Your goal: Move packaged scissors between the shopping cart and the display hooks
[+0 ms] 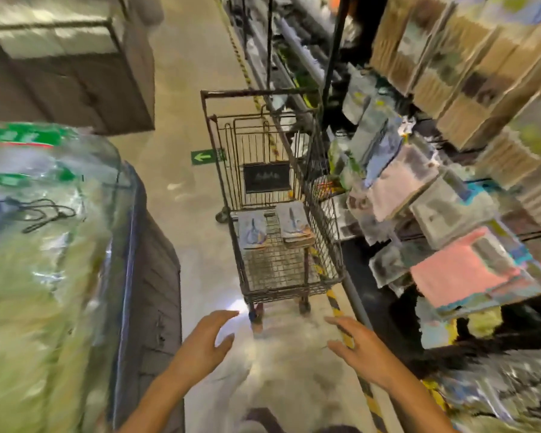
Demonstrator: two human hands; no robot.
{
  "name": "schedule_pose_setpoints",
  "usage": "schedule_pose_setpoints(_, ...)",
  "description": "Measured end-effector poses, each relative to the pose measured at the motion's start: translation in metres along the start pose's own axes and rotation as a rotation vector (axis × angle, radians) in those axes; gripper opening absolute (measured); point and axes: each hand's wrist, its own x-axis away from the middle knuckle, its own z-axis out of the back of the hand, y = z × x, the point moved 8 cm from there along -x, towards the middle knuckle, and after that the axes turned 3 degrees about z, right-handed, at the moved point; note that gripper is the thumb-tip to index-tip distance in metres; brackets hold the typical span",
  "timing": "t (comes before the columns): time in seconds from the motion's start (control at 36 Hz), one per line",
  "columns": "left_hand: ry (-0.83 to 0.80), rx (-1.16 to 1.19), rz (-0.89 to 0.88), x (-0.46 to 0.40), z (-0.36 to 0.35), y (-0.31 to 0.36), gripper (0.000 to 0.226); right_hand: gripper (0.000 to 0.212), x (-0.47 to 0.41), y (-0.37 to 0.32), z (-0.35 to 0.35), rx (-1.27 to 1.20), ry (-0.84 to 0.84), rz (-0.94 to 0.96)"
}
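Scissor packs (294, 225) in cart (325, 220)

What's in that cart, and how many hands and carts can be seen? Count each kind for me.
Stacks of packaged scissors: 2, left stack and right stack
Shopping cart: 1
Hands: 2, left hand and right hand, both empty
Total: 5

Cart (274, 195) at 12, ahead of both hands. Two scissors packs (252, 234), (294, 225) in basket, side by side. Display racks (434, 198) at 2–3. Bagged goods (44, 229) at 9.
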Motion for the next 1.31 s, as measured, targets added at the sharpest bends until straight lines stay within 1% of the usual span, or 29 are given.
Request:
schedule_pose_setpoints(0.14, 0.022, 0.024, 0.044, -0.021, 0.000, 0.007, 0.042, 0.044, -0.044, -0.010, 0.017, 0.041, -0.091, 0.052)
schedule_pose_setpoints(0.28, 0.064, 0.019, 0.062, -0.058, -0.006, 0.028, 0.042, 0.050, -0.095, 0.000, 0.041, 0.048, -0.138, 0.108)
schedule_pose_setpoints(0.31, 0.072, 0.016, 0.067, -0.065, -0.005, 0.036, 0.041, 0.054, -0.104, 0.001, 0.046, 0.057, -0.154, 0.126)
schedule_pose_setpoints(0.36, 0.079, -0.002, 0.076, -0.081, -0.004, 0.055, 0.040, 0.070, -0.119, 0.005, 0.059, 0.060, -0.194, 0.151)
schedule_pose_setpoints(0.39, 0.078, -0.006, 0.084, -0.089, -0.005, 0.065, 0.042, 0.071, -0.125, 0.007, 0.066, 0.057, -0.221, 0.144)
schedule_pose_setpoints(0.44, 0.076, -0.008, 0.109, -0.105, -0.005, 0.084, 0.043, 0.061, -0.137, 0.010, 0.084, 0.085, -0.255, 0.134)
schedule_pose_setpoints(0.47, 0.078, 0.000, 0.121, -0.113, -0.005, 0.095, 0.042, 0.062, -0.143, 0.012, 0.093, 0.090, -0.256, 0.145)
schedule_pose_setpoints(0.53, 0.087, 0.019, 0.136, -0.131, -0.004, 0.115, 0.044, 0.073, -0.157, 0.015, 0.111, 0.089, -0.267, 0.161)
schedule_pose_setpoints(0.56, 0.085, 0.022, 0.141, -0.140, -0.004, 0.123, 0.045, 0.075, -0.164, 0.017, 0.119, 0.091, -0.278, 0.155)
schedule_pose_setpoints(0.61, 0.085, 0.002, 0.144, -0.155, -0.005, 0.138, 0.048, 0.070, -0.177, 0.021, 0.131, 0.094, -0.292, 0.147)
schedule_pose_setpoints(0.67, 0.092, -0.003, 0.148, -0.169, -0.005, 0.148, 0.050, 0.079, -0.190, 0.024, 0.142, 0.072, -0.282, 0.155)
schedule_pose_setpoints(0.69, 0.099, -0.005, 0.143, -0.175, -0.004, 0.153, 0.050, 0.079, -0.196, 0.026, 0.147, 0.065, -0.277, 0.150)
schedule_pose_setpoints(0.75, 0.090, -0.011, 0.144, -0.188, -0.005, 0.156, 0.051, 0.070, -0.208, 0.030, 0.151, 0.062, -0.278, 0.150)
schedule_pose_setpoints(0.86, 0.103, 0.027, 0.148, -0.207, -0.004, 0.156, 0.048, 0.057, -0.230, 0.031, 0.156, 0.063, -0.291, 0.150)
schedule_pose_setpoints(1.0, 0.028, 0.023, 0.192, -0.236, -0.007, 0.130, 0.052, 0.061, -0.259, 0.029, 0.154, 0.061, -0.290, 0.095)
schedule_pose_setpoints(1.08, -0.016, 0.054, 0.189, -0.263, -0.008, 0.115, 0.052, 0.074, -0.281, 0.026, 0.150, 0.079, -0.296, 0.107)
schedule_pose_setpoints(1.17, -0.087, 0.049, 0.177, -0.292, -0.014, 0.093, 0.051, 0.072, -0.306, 0.031, 0.142, 0.108, -0.324, 0.043)
schedule_pose_setpoints(1.31, -0.139, 0.086, 0.180, -0.338, -0.019, 0.061, 0.052, 0.064, -0.344, 0.025, 0.130, 0.118, -0.345, -0.012)
